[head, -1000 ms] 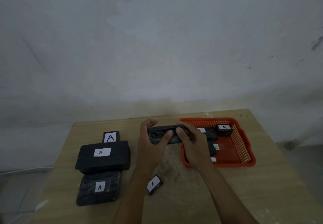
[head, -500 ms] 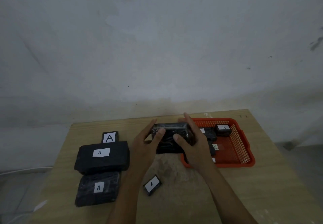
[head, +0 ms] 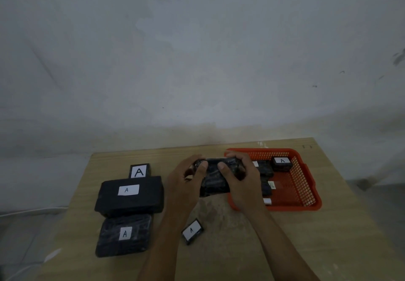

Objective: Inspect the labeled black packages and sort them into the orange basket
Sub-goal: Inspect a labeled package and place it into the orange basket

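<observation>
Both hands hold one black wrapped package above the table, just left of the orange basket. My left hand grips its left end with the thumb on the near face. My right hand grips its right end, fingers curled over the top edge. No label shows on the face turned toward me. Inside the basket lie several black packages, one at the back right with an "A" label.
On the wooden table, left side: a small upright "A" package, a large black "A" package, and a wrapped "A" package. A small "A" package lies between my forearms. A wall stands behind.
The held package has tilted up from edge-on so its broad face turns toward me. My right fingers have curled over its top edge.
</observation>
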